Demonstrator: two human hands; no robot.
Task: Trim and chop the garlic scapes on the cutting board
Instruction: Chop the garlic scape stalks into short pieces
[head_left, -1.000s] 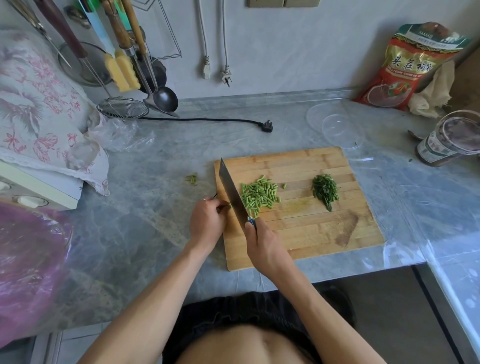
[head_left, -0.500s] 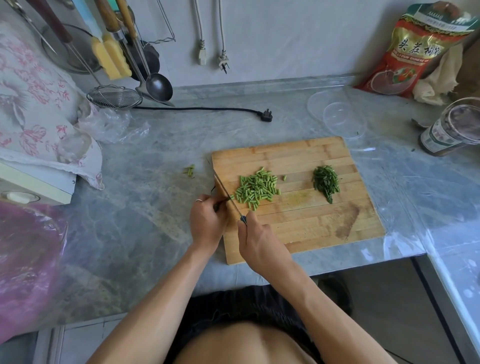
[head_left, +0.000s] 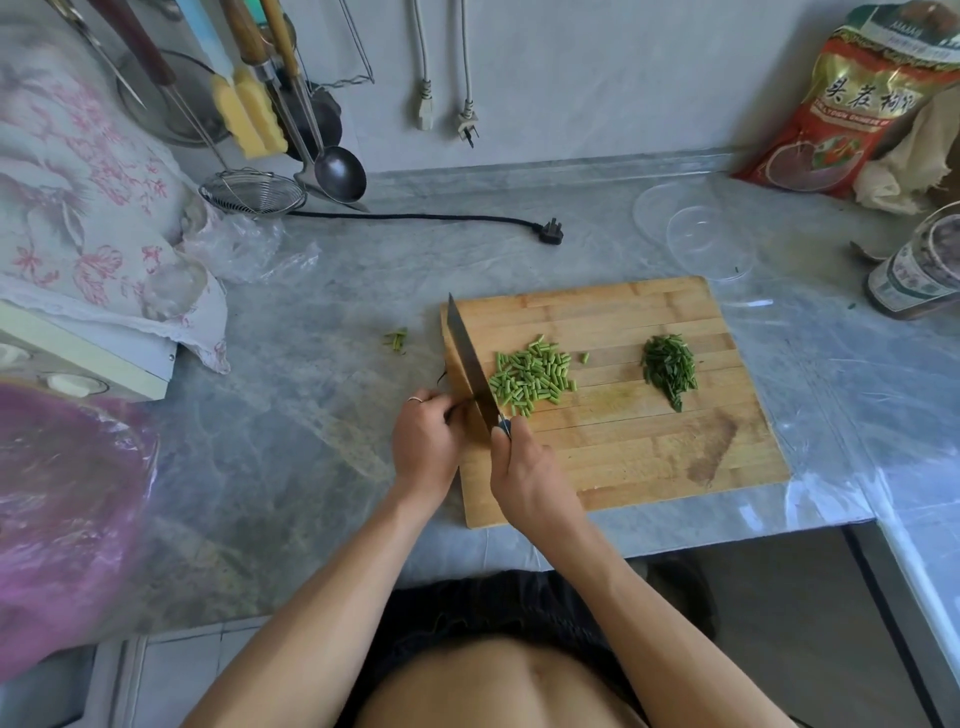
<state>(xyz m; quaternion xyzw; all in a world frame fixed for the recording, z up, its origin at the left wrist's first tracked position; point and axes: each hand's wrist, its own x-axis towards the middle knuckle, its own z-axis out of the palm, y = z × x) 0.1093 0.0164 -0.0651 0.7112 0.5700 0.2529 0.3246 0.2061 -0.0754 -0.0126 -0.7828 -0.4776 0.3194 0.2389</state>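
A: Left of the cutting board (head_left: 649, 457)?
B: Far left, pink basin (head_left: 57, 519) under clear film; contents unreadable. Further back, wire skimmer (head_left: 253, 193) and ladle (head_left: 338, 171), bowls empty. Just off the board's left edge, a few green trimmings (head_left: 396, 340) on the countertop (head_left: 291, 415).

A: Hands?
B: Left hand (head_left: 423, 439) at the board's near-left corner, fingers curled down onto the uncut scape ends; stalks mostly hidden under the fingers. Right hand (head_left: 524, 475) just beside it, wrapped fully round the handle of the knife (head_left: 472, 369). Blade angled away along the board's left edge, tilted, tip at the far-left corner.

A: On the board?
B: Directly right of the blade, pile of chopped garlic scapes (head_left: 530, 376), short light-green pieces, one stray bit just right of the pile. Further right, well apart, smaller heap of dark green tips (head_left: 669, 369).

A: Beyond the board?
B: Behind its far-right corner, clear plastic lid (head_left: 696, 228), flat, nothing on it. To the right, jar (head_left: 919, 270) with dark contents. Back right against the wall, red bag (head_left: 862, 98), contents not visible.

A: Edges, free room?
B: Near edge of the board close to the counter's front edge. Near-right half of the board bare. Open counter between board and wall, crossed only by a black cord and plug (head_left: 549, 232).
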